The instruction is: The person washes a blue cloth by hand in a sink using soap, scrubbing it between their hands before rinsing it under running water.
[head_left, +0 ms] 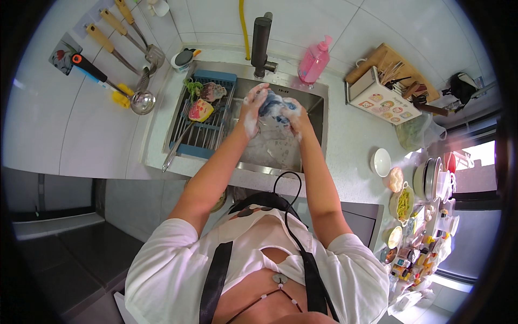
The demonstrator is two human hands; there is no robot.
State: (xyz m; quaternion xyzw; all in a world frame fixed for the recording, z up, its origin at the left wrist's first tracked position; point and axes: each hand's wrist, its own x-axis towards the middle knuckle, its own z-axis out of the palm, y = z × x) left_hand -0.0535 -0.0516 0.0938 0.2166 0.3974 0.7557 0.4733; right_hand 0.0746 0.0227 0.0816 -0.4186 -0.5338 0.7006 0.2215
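Observation:
Over the steel sink a wet blue cloth covered in white suds is bunched between both my hands. My left hand is closed on the cloth's left side, foam on its fingers and wrist. From the other side my right hand grips the cloth, also soapy. Soapy water lies in the basin below. Just behind stands the dark faucet, apart from my hands. To the left a blue drying rack rests across the sink, with sponges and a long-handled utensil on it.
A pink pump bottle stands behind the sink. Right of it are a utensil holder and a white bowl. Several bowls and jars crowd the far right counter. Ladles and spatulas, including a ladle, hang on the left wall.

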